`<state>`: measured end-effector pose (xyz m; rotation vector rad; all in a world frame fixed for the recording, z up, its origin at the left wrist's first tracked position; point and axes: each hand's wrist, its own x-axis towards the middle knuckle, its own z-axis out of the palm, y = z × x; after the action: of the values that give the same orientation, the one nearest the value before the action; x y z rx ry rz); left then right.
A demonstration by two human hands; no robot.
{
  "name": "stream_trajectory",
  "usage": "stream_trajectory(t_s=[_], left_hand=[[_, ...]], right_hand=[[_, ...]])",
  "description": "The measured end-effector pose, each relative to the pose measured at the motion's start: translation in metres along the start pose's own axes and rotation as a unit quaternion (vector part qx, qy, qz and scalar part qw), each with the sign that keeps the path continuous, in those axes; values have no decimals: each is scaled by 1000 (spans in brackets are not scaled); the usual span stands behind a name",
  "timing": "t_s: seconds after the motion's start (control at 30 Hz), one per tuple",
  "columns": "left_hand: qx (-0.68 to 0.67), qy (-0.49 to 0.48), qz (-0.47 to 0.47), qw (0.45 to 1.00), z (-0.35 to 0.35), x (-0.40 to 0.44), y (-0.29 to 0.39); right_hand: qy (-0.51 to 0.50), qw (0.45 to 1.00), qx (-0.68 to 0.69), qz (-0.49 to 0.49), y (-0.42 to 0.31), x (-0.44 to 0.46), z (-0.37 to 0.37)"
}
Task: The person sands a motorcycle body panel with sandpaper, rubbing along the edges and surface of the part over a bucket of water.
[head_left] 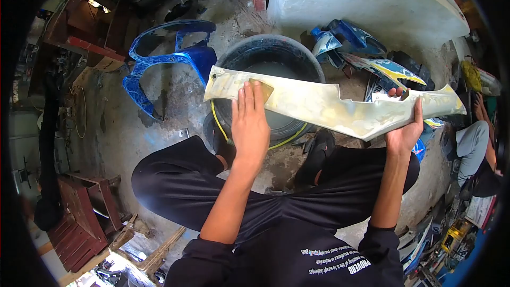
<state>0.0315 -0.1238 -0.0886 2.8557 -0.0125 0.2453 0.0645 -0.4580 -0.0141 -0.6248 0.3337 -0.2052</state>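
Note:
A long cream-and-yellowish panel (319, 103) lies across the view above a dark round tub (265, 48) that has pale liquid inside. My left hand (251, 122) presses a small tan sheet (269, 92) flat against the panel's left part, its fingers straight and close together. Near the panel's right part, my right hand (406, 127) grips the lower edge, thumb and fingers around it. A yellow-green hose (289, 139) curves below the panel beside the tub.
A blue plastic frame (186, 56) lies on the floor at left. Blue and yellow fairings (382, 66) lie at right, below a large pale curved panel (361, 5). A wooden stool (79, 212) stands lower left. Another person's grey-clad leg (473, 146) shows at far right.

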Motion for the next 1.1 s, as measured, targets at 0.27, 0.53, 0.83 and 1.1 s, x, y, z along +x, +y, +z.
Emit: stream_trajectory(t_s=[0.27,0.53,0.83,1.1], left_hand=[[-154,-6,144,978,-12,-8,55],[-93,5,14,996,-1,-3,1],[-116,64,-108,985,8,3,-20],[-191,50,-6,980,2,-15,-6]], right_hand=[[-37,999,3,-1,5,-5,4],[-33,999,-23,-24,7,-7,9],[37,998,-45,5,8,-7,7],[64,996,-51,28,6,-3,6]])
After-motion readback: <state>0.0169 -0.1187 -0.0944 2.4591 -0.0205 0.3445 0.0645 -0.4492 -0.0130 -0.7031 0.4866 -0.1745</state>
